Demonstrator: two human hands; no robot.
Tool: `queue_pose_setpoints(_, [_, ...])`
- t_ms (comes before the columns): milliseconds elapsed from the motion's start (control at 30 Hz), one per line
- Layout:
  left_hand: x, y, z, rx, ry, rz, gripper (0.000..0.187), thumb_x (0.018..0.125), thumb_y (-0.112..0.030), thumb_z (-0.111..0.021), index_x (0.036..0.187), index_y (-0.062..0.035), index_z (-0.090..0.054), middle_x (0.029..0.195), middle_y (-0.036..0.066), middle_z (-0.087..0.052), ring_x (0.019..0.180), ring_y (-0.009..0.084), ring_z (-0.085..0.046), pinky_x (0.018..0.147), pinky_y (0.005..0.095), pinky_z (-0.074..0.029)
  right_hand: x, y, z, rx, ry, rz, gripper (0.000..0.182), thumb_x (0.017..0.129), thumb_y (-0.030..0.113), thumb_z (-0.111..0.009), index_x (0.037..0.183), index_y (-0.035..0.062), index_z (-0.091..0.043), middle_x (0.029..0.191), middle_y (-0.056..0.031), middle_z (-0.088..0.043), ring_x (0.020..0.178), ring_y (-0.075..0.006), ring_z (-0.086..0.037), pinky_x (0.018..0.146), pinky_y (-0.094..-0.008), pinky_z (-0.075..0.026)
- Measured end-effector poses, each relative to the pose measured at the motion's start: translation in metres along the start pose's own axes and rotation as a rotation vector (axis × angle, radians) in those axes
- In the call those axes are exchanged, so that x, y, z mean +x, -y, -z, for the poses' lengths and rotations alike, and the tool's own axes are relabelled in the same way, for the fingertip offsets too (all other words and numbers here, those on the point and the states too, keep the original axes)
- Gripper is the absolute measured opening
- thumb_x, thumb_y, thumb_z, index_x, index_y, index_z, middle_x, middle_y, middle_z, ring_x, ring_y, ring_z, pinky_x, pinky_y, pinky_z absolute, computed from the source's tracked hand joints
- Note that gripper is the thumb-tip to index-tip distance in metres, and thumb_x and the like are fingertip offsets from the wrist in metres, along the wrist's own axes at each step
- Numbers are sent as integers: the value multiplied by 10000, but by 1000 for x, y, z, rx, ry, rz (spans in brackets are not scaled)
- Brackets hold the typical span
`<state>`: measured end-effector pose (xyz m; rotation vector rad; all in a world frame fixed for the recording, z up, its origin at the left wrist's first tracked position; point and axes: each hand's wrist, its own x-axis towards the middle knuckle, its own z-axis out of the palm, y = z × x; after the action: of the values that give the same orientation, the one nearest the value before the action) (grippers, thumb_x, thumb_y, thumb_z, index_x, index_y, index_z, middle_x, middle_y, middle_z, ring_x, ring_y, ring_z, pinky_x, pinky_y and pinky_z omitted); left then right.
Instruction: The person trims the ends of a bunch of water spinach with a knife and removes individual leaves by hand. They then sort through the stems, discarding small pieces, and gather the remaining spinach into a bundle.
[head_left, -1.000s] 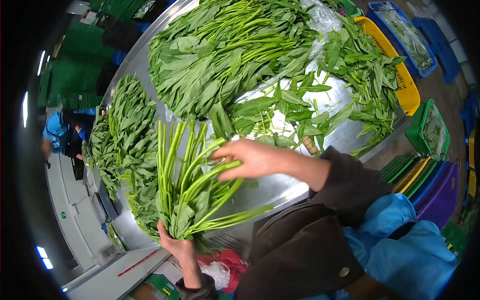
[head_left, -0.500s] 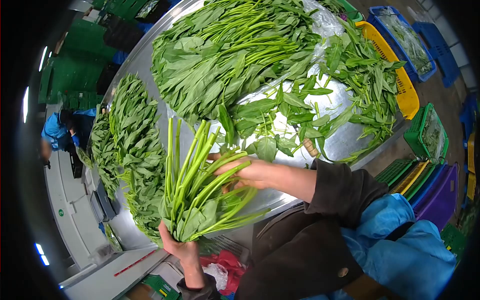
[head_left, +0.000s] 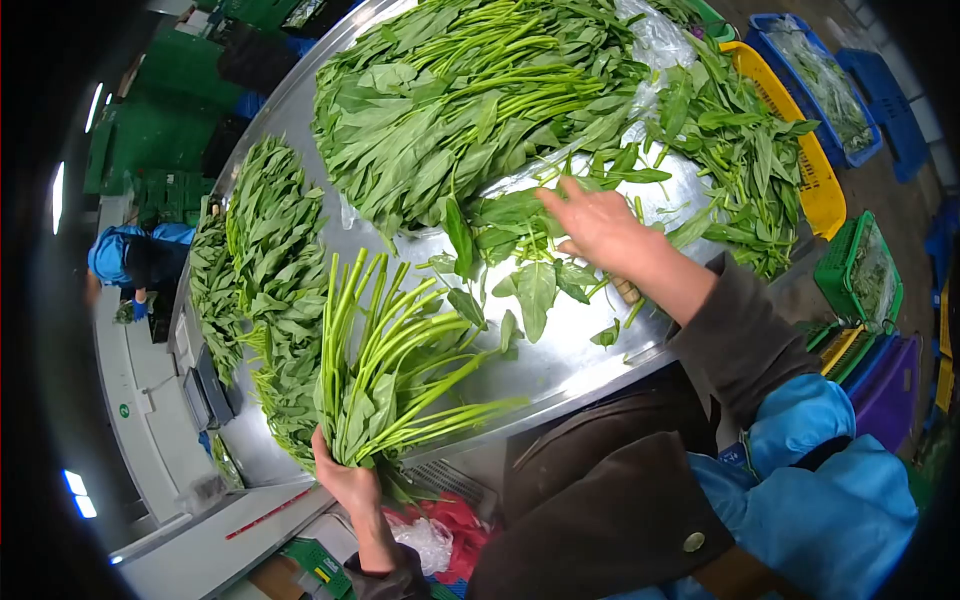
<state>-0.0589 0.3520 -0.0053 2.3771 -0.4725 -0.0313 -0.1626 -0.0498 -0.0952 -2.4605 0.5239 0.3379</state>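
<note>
My left hand (head_left: 347, 482) is closed around the leafy lower part of a bunch of water spinach (head_left: 385, 360). The cut stems fan upward and to the right over the table's near edge. My right hand (head_left: 600, 232) is over the loose leaves (head_left: 535, 285) in the middle of the metal table, fingers apart and nothing visible in them. Just below its wrist, a wooden handle (head_left: 628, 291) shows partly among the leaves. Beyond lies a large heap of water spinach (head_left: 440, 130), its stems lying side by side.
More bunches (head_left: 275, 230) line the left of the metal table (head_left: 590, 360). A yellow crate (head_left: 820, 185), a blue crate (head_left: 850, 140) and a green crate (head_left: 835, 265) stand at the right. A red bag (head_left: 470, 535) is below the near edge. A co-worker in blue (head_left: 120, 260) bends at the far left.
My right hand has left the bunch's stems and moved up and right to the loose leaves. My left hand still holds the bunch, slightly lower. Some loose leaves have shifted.
</note>
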Motion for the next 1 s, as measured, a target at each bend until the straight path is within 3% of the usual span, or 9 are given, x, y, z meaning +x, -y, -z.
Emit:
queue_pose_setpoints(133, [1, -13, -2, 4, 32, 12, 488, 716, 28, -694, 1174, 53, -528, 1073, 97, -625, 951, 162, -585, 882, 267, -437, -31, 59, 9, 565, -650, 753, 379, 742, 103, -683, 1116, 132, -628, 1108, -78, -606, 860, -221, -642, 796, -334, -533])
queue_pose_setpoints(300, [3, -31, -8, 58, 45, -8, 509, 715, -20, -726, 1175, 60, -522, 1065, 103, -621, 944, 162, -580, 877, 270, -440, -15, 117, -20, 156, -828, 1032, 342, 738, 77, -686, 1072, 147, -662, 1061, -61, -636, 928, -237, -627, 794, -320, -532])
queue_pose_setpoints(433, [0, -22, -1, 23, 54, -24, 509, 715, -15, -722, 1177, 59, -523, 1063, 108, -621, 957, 166, -578, 892, 277, -433, -23, 106, -20, 1623, -142, 599, 141, 918, 125, -562, 979, 55, -668, 824, -69, -666, 758, -156, -643, 686, -290, -532])
queue_pose_setpoints(567, [-7, -15, 4, -2, 37, -2, 504, 712, -17, -720, 1173, 57, -530, 1055, 105, -622, 951, 167, -578, 893, 280, -432, 11, 34, -31, 2083, 209, 497, 376, 935, 299, -537, 1216, 49, -550, 850, -99, -652, 734, -164, -646, 606, -280, -526])
queue_pose_setpoints(633, [-8, -20, 2, -42, 23, -18, 494, 713, -21, -717, 1166, 54, -536, 1046, 103, -622, 943, 167, -578, 888, 280, -433, 7, 39, -39, 1701, 323, -43, 425, 978, 373, -436, 1219, 49, -567, 1038, -111, -648, 779, -160, -653, 629, -249, -538])
queue_pose_setpoints(700, [-8, -24, 1, -50, 46, -19, 489, 715, -23, -716, 1164, 53, -537, 1044, 102, -622, 939, 166, -578, 886, 280, -433, 4, 55, -75, 996, 303, 292, 577, 940, 497, -431, 1316, 66, -511, 1268, -79, -570, 1077, -198, -595, 910, -291, -492])
queue_pose_setpoints(867, [-4, -36, 0, -34, 67, -49, 506, 714, -47, -732, 1168, 49, -531, 1050, 98, -623, 933, 163, -582, 878, 279, -438, 6, 90, -99, 1122, 111, 962, 364, 933, 346, -567, 1061, 7, -604, 957, -29, -629, 856, -122, -560, 821, -265, -471])
queue_pose_setpoints(933, [-3, -35, 2, -70, 66, -37, 517, 714, -55, -738, 1174, 48, -527, 1049, 94, -626, 931, 161, -584, 875, 279, -440, -18, 91, -59, 1826, 479, 73, 284, 983, 275, -475, 865, 29, -551, 710, -6, -505, 706, -120, -533, 683, -297, -484])
queue_pose_setpoints(1000, [-4, -34, 6, -65, 52, -36, 508, 722, -54, -730, 1176, 50, -527, 1049, 91, -627, 934, 161, -584, 876, 280, -441, -17, 70, -49, 1531, 415, 71, 280, 975, 283, -486, 902, 21, -552, 734, -21, -529, 727, -154, -549, 705, -317, -485])
